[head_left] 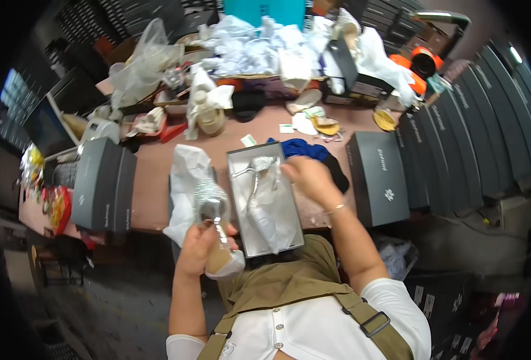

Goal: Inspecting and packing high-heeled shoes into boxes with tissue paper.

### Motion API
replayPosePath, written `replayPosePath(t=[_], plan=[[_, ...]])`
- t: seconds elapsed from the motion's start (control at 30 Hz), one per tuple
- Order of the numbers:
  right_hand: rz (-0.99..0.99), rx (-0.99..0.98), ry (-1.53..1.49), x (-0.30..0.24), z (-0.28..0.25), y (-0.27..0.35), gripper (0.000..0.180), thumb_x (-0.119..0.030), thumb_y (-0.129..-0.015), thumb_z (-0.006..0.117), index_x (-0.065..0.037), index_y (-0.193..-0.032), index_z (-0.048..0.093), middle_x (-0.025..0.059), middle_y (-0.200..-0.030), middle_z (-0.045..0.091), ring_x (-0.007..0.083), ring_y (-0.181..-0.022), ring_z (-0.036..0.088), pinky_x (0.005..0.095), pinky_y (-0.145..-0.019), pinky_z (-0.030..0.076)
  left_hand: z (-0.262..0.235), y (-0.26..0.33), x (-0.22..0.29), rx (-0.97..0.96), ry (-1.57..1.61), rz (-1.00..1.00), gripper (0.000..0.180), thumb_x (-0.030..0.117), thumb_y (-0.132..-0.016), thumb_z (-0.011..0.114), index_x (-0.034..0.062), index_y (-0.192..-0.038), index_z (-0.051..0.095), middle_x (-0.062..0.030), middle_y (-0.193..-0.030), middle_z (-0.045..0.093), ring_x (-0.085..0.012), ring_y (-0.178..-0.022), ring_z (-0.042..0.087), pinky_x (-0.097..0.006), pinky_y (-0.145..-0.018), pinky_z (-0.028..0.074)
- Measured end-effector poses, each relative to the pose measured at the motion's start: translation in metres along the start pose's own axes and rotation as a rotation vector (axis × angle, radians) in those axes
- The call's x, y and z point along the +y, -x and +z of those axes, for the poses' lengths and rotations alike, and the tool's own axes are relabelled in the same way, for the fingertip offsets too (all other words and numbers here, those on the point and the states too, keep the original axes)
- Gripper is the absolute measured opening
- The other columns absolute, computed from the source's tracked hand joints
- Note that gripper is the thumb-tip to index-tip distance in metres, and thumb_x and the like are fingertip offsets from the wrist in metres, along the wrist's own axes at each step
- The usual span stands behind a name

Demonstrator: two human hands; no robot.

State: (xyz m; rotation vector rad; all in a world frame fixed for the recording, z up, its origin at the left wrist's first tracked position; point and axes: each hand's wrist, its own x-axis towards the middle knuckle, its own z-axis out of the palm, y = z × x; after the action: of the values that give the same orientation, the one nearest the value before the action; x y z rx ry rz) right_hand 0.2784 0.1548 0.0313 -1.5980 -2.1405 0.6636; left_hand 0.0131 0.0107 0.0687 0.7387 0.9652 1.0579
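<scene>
Grey box [237, 192] mid-frame, silvery shoe [262, 164] and wrapping [271, 219] inside, left hand [197, 248] grasping another shoe [219, 237], right hand [310, 178] (I can't tell its grip)

Left hand [198, 247] has its fingers wrapped around a glittery silver shoe [209, 195], just left of an open grey box [255, 150]! Inside, a second silvery shoe [262, 164] lies with white tissue [280, 219]. Over at the right rim, the right hand [312, 178], fingers curled, contact too close to call! Blue cloth [304, 148] lies beyond, crumpled white paper [247, 51] heaped at the back of the table [150, 192]!
</scene>
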Motion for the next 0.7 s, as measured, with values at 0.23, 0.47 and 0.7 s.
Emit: replayPosePath(t=[0.23, 0.47, 0.7], plan=[[0.149, 0.2, 0.307, 0.156, 0.033, 0.051, 0.043, -0.014, -0.079, 0.067, -0.005, -0.119, 0.055, 0.0212, -0.127, 0.048, 0.0395, -0.114, 0.051, 0.0465, -0.093, 0.044, 0.008, -0.006, -0.016, -0.178, -0.07, -0.062, 0.029, 0.014, -0.096, 0.053, -0.0007, -0.12, 0.046, -0.012, -0.101, 0.062, -0.0182, -0.079, 0.065, -0.034, -0.072, 0.056], [-0.677, 0.076, -0.381, -0.05, -0.038, 0.066, 0.045, 0.001, -0.07, 0.057, -0.005, -0.114, 0.063, 0.0134, -0.108, 0.054, 0.0287, -0.092, 0.056, 0.0358, -0.084, 0.047, 0.023, -0.001, -0.028, -0.128, -0.165, -0.114, 0.03, 0.003, -0.091, 0.053, 0.0003, -0.12, 0.046, -0.0111, -0.098, 0.062, -0.0184, -0.079, 0.065, -0.033, -0.07, 0.056], [-0.58, 0.068, -0.39, -0.074, 0.026, 0.123, 0.046, 0.003, -0.07, 0.065, -0.003, -0.116, 0.062, 0.012, -0.095, 0.052, 0.0254, -0.079, 0.055, 0.0331, -0.071, 0.049, 0.023, 0.02, -0.059, -0.048, 0.11, -0.022, 0.02, 0.007, -0.092, 0.058, 0.0, -0.11, 0.054, -0.0077, -0.094, 0.064, -0.0154, -0.072, 0.064, -0.03, -0.066, 0.055]])
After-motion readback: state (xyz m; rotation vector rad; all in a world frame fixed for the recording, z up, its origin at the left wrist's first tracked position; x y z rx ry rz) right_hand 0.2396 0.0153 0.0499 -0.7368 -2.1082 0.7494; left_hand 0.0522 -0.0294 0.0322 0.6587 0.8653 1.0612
